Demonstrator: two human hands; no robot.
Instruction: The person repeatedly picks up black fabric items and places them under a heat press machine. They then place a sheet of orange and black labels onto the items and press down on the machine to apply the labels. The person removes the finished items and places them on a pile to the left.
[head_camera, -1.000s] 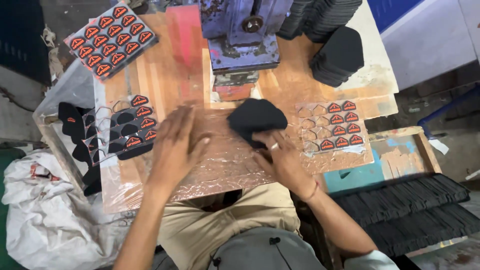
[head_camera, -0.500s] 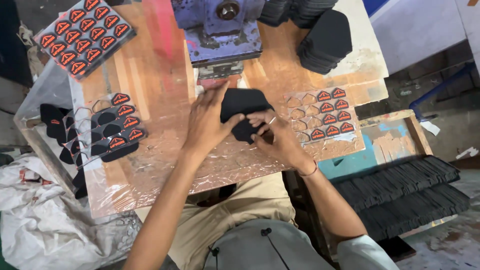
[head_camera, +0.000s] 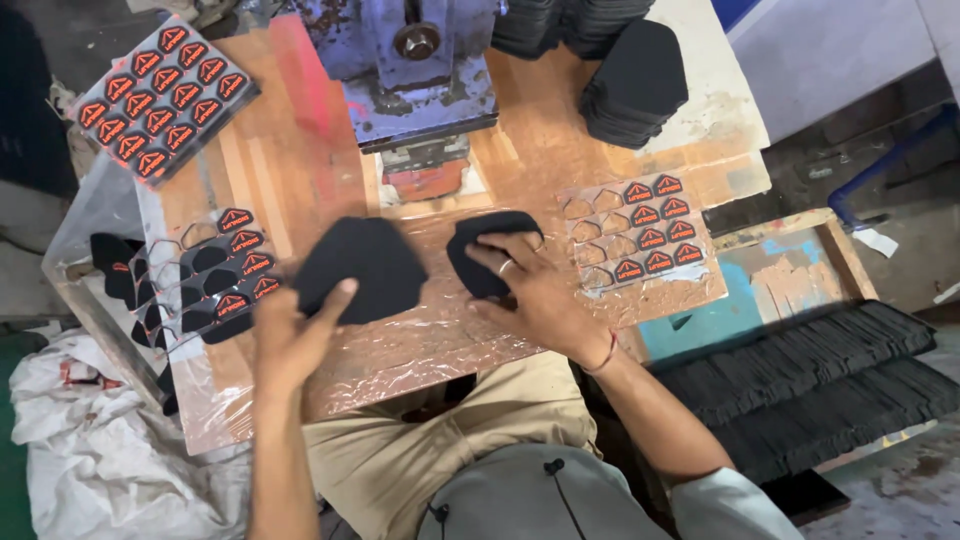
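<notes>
While the person sat at the bench, the scene read as follows.

Left hand: the left hand (head_camera: 290, 335) gripped the near edge of a black fabric piece (head_camera: 360, 268), thumb on top and fingers closed under it, lifting it just above the table.
Right hand: the right hand (head_camera: 535, 290) lay flat with fingers spread, pressing a second black piece (head_camera: 478, 245) onto the plastic-covered table (head_camera: 420, 340); it pressed rather than clasped.
Position of pieces: both sat in front of the blue press (head_camera: 410, 60), the held one to the left, the pressed one to the right, apart from each other.
Right side: a clear sheet of red-and-black patches (head_camera: 650, 230) lay just beside the right hand, partly emptied.
Left side: another patch sheet (head_camera: 215, 280) lay near the left hand, and a fuller sheet (head_camera: 160, 95) rested at the far left corner.
Behind: a stack of black pieces (head_camera: 635, 85) stood right of the press.
Lower right: black strips (head_camera: 820, 380) were piled beside the bench.
</notes>
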